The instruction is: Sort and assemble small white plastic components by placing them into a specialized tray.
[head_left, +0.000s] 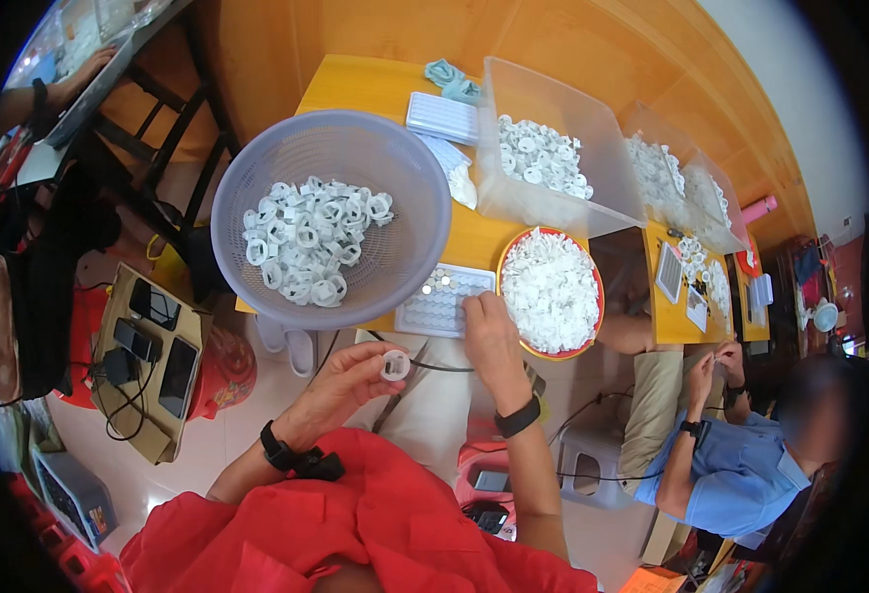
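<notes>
My left hand (350,378) pinches a white ring-shaped plastic part (395,366) between thumb and fingertips, in front of the table edge. At the right end of a pale blue tray with rows of round pockets (424,318), my right hand (494,336) reaches down with its fingers drawn together. Whatever those fingers hold, if anything, is hidden. Several small silvery discs (438,280) lie in the tray's far pockets. Behind the tray stands a large grey-purple plastic basket (232,212), holding a heap of similar white parts (306,237). A red-rimmed bowl (600,306) beside my right hand is full of small white pieces (551,289).
A clear plastic bin (523,89) of white parts stands at the back, near stacked trays (442,117) and a teal cloth (451,79). On the right, a person in a blue shirt (741,465) works at another table. A cardboard box with phones (163,366) sits at left.
</notes>
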`<move>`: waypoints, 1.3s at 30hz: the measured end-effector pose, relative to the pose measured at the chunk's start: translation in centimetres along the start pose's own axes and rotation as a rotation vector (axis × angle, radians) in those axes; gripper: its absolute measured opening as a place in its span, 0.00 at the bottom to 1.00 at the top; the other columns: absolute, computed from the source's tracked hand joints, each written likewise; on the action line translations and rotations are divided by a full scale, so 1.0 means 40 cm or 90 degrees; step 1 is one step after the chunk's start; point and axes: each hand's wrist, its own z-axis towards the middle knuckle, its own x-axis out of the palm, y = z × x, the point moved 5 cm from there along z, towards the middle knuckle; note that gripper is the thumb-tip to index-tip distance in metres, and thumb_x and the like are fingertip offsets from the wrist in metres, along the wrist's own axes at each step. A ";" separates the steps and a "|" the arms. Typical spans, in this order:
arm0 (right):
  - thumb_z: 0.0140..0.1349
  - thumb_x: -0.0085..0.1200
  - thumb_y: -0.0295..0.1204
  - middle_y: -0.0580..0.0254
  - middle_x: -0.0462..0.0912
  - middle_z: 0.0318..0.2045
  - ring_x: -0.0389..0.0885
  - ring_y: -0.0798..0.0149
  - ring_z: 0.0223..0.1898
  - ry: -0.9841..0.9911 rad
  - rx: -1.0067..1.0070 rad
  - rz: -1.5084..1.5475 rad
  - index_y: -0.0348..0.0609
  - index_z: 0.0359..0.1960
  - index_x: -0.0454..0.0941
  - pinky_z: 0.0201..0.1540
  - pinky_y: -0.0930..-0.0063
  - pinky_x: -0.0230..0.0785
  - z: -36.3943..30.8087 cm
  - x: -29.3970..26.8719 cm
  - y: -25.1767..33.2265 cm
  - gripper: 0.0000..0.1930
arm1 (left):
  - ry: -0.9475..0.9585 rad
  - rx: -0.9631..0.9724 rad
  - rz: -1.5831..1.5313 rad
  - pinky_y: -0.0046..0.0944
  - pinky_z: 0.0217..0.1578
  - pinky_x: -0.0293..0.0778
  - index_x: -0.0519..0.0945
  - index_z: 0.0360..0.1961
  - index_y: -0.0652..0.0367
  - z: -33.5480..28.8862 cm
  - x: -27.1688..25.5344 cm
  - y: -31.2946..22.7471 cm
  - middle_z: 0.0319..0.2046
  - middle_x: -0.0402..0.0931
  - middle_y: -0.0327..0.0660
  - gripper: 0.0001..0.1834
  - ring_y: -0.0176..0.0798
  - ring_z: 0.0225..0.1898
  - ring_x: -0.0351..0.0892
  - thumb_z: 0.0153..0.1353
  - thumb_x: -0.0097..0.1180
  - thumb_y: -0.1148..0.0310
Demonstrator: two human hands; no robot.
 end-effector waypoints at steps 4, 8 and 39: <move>0.43 0.48 0.17 0.53 0.67 0.27 0.69 0.53 0.33 0.020 -0.024 -0.064 0.37 0.29 0.68 0.34 0.63 0.66 0.001 0.006 0.007 0.09 | 0.035 -0.004 0.006 0.35 0.44 0.75 0.72 0.49 0.65 -0.005 0.004 -0.003 0.43 0.74 0.45 0.17 0.36 0.43 0.75 0.61 0.50 0.66; 0.47 0.48 0.17 0.53 0.71 0.29 0.72 0.53 0.32 -0.003 0.012 0.076 0.34 0.31 0.71 0.35 0.66 0.67 -0.001 -0.021 0.001 0.08 | 0.037 -0.007 0.006 0.35 0.44 0.75 0.71 0.49 0.65 -0.008 0.003 -0.001 0.43 0.74 0.45 0.18 0.36 0.43 0.75 0.61 0.50 0.66; 0.49 0.52 0.17 0.56 0.72 0.25 0.74 0.53 0.27 -0.045 0.070 0.371 0.38 0.29 0.73 0.28 0.65 0.67 -0.072 -0.078 0.216 0.06 | -0.018 0.054 0.232 0.32 0.42 0.74 0.76 0.45 0.64 0.002 0.019 -0.002 0.41 0.75 0.39 0.14 0.31 0.41 0.75 0.61 0.51 0.67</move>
